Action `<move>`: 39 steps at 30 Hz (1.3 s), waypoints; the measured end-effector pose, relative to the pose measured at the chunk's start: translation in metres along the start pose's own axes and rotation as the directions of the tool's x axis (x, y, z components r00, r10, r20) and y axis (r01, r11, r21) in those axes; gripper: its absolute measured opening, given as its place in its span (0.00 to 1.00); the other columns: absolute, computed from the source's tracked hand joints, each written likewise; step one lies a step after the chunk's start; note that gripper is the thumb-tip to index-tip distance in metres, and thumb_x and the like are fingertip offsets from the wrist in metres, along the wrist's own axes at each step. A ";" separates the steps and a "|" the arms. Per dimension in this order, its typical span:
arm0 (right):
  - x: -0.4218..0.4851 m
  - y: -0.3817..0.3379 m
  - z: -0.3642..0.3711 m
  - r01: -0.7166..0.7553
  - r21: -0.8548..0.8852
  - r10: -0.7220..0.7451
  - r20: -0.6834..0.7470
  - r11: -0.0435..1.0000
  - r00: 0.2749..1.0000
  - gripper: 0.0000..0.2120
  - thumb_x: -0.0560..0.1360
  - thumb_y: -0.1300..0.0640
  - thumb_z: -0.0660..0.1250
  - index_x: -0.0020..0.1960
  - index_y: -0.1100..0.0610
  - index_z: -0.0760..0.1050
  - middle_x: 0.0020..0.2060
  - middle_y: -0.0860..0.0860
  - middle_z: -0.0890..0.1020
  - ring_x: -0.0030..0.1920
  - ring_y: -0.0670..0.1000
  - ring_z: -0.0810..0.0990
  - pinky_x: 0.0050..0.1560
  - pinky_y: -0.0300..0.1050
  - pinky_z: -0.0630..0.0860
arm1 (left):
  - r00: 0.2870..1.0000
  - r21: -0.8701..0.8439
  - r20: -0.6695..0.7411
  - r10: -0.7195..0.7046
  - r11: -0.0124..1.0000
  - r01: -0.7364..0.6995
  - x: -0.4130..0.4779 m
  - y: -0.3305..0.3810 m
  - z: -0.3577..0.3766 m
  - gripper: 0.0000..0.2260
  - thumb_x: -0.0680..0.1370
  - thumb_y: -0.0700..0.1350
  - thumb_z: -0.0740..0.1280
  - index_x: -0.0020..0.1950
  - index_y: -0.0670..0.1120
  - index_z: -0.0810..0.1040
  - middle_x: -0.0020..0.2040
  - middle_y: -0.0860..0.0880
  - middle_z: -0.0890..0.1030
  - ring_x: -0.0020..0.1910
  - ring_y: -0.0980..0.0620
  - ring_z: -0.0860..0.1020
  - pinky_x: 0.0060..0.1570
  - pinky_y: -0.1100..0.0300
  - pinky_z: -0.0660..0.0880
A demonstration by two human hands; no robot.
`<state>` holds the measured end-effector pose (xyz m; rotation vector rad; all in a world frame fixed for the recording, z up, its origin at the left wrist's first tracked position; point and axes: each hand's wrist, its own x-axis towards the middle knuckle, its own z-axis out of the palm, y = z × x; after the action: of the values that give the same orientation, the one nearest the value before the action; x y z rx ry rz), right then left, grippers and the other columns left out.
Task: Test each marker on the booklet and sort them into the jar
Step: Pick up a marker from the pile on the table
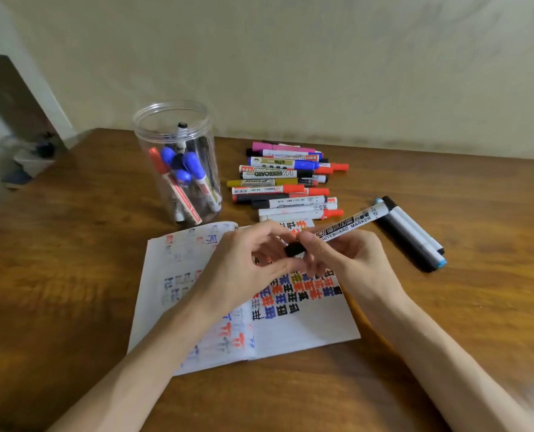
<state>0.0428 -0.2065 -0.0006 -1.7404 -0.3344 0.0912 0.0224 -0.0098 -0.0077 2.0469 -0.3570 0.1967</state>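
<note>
While the booklet [306,332] is already crowded with test marks and the jar [136,123] holds several markers, a larger pile [287,182] lies untested, so well under half seems done; the right hand [349,260] grips a whiteboard marker [349,224] over the page, the left hand [243,260] pinching its black cap [295,249]

It looked like a room in a home: a wooden bench [72,244] stood against a plain cream wall [321,57], carrying loose markers [284,182] and a scribbled booklet [306,332], while a white door frame [32,73] at the left opened onto blurred things [32,157] on the floor.
</note>
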 end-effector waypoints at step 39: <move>-0.008 0.002 -0.008 0.158 0.049 -0.159 0.000 0.986 0.987 0.08 0.78 0.56 0.72 0.49 0.62 0.83 0.38 0.52 0.87 0.36 0.52 0.86 0.39 0.43 0.81 | 0.965 -0.292 0.219 -0.145 0.934 0.207 -0.004 0.004 -0.005 0.09 0.82 0.42 0.69 0.60 0.44 0.85 0.31 0.51 0.79 0.34 0.51 0.79 0.44 0.56 0.83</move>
<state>0.0376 -0.2162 -0.0024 -1.6590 -0.4686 -0.0122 0.0174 -0.0065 -0.0036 1.7732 -0.2995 -0.1646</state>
